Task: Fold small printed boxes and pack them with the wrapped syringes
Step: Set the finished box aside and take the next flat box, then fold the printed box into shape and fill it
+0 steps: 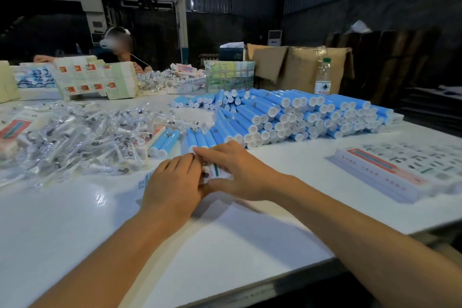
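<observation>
Fingers (200, 151) of both hands pinch a small printed box (217, 171) at frame centre, apparently mid-fold; tucking its flaps seems next.

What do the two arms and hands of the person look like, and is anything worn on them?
Both forearms are bare up to the picture's edge: no sleeves show. The left hand and right hand wear no gloves, and no rings, watch or wristband are visible.

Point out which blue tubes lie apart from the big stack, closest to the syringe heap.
The pair of blue tubes lying side by side just right of the wrapped syringes, white caps facing the camera; the others sit in the big stack.
</observation>
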The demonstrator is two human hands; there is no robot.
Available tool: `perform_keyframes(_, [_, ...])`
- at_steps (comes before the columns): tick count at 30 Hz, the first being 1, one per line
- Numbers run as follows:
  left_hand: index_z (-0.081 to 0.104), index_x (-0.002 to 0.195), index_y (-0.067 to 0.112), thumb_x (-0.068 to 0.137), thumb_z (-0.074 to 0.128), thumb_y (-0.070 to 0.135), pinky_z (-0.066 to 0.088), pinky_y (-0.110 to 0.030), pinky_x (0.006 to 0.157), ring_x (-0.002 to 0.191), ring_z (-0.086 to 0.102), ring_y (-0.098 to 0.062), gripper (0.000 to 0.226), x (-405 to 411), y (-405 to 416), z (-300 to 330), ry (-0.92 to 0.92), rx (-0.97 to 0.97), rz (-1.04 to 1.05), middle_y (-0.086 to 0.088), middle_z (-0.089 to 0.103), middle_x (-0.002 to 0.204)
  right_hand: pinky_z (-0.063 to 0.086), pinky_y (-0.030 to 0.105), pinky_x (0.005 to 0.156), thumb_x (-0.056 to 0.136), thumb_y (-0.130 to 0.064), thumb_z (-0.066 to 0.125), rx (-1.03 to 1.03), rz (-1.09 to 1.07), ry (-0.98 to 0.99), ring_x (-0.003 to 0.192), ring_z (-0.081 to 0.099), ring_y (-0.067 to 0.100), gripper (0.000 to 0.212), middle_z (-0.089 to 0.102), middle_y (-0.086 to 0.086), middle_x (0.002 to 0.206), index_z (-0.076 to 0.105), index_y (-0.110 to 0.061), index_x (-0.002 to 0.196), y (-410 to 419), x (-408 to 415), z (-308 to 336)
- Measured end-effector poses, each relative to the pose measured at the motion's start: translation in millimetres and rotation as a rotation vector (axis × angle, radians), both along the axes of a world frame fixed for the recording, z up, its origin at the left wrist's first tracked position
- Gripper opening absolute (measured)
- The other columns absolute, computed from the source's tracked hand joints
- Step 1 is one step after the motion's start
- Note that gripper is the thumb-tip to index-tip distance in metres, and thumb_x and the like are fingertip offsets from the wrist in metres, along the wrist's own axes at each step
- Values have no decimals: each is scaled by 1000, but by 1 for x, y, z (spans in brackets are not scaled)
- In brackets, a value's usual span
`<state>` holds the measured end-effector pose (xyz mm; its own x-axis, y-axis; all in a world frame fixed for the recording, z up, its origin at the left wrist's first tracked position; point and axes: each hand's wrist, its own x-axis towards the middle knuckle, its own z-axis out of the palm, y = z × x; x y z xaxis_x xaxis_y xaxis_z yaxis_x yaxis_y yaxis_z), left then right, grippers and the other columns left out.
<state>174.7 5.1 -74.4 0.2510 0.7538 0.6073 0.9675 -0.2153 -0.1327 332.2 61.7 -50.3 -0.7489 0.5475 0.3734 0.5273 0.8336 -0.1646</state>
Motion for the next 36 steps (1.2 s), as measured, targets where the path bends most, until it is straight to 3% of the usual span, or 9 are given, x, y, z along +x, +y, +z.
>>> perform_keyframes(3, [65,99,0,79,63,41,52,-39,69,80,66,-34,46,1,0,1,-35,8,-90,-15,68,90,35,32,82,94,-43,52,153,-89,-100,96,41,20,58,51,6,113,31,-31,146,-6,33,4])
perform_keyframes(7, [63,112,7,83,37,52,53,-43,72,91,66,-33,60,1,5,-4,-21,31,-68,-13,67,105,32,31,69,96,-42,44,186,-479,-61,81,41,17,40,46,2,101,49,-32,134,-17,116,-12])
perform_keyframes(11, [62,112,14,83,36,55,51,-51,75,94,63,-34,57,-3,19,-17,-140,-82,-80,-9,66,106,35,33,78,95,-43,36,239,-1018,-220,98,47,26,39,48,5,107,55,-28,126,-21,219,-32])
perform_keyframes(17, [64,111,19,91,49,50,50,-51,76,92,63,-32,39,2,18,-16,-206,-159,-92,-4,65,106,36,37,84,93,-43,37,211,-1225,-270,107,43,27,40,49,6,115,56,-27,125,-13,275,-36])
perform_keyframes(20, [59,119,30,87,43,50,41,-35,91,106,56,-17,41,6,13,-11,-203,-255,-69,10,58,119,38,37,85,93,-41,41,326,-1192,-290,107,46,27,38,54,5,117,60,-24,121,-9,256,-24])
perform_keyframes(23, [49,122,41,94,37,48,32,-17,87,113,43,-1,31,6,11,-11,-155,-321,-76,22,46,122,38,37,84,93,-33,48,320,-926,-57,103,51,28,32,62,6,112,65,-19,117,-6,194,-5])
perform_keyframes(29, [58,109,36,96,40,39,39,-22,80,104,43,-1,23,6,13,-14,-188,-392,-67,19,52,109,42,32,69,94,-26,44,139,-379,23,82,52,21,24,63,2,90,63,-15,84,4,45,3])
perform_keyframes(32, [60,108,32,95,41,37,41,-27,78,100,46,-6,24,6,15,-16,-200,-391,-63,14,53,109,45,36,68,94,-22,41,47,-312,-67,79,51,24,23,61,6,88,52,-17,75,12,-6,-6])
perform_keyframes(36, [61,106,28,95,39,38,38,-27,74,101,44,-8,26,4,16,-18,-183,-382,-58,11,53,107,46,40,75,94,-19,44,-133,-302,39,81,55,25,25,61,9,87,63,-6,83,21,-24,-27])
